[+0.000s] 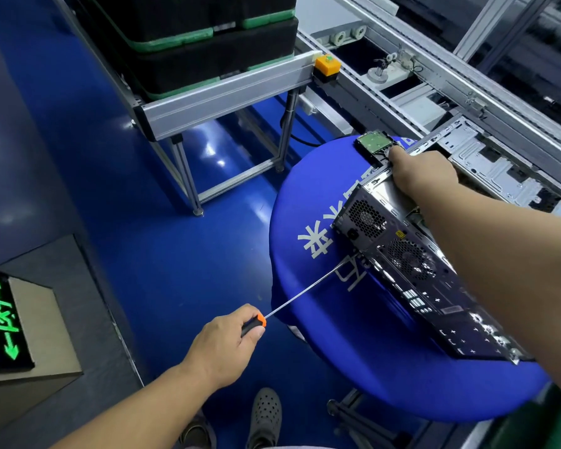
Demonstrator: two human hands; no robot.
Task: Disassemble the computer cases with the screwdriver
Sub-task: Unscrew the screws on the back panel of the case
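Two hands share this step. The left hand, low and centre in the frame, is wrapped round the black-and-orange handle of the screwdriver, whose long shaft runs up-right to the rear panel of the computer case. The case lies on the blue round bench at right. The right hand grips the case's upper edge beside a loose drive. To do it well, I judge: seat the tip squarely in the screw, keep the shaft in line, and brace the case firmly so it cannot slide.
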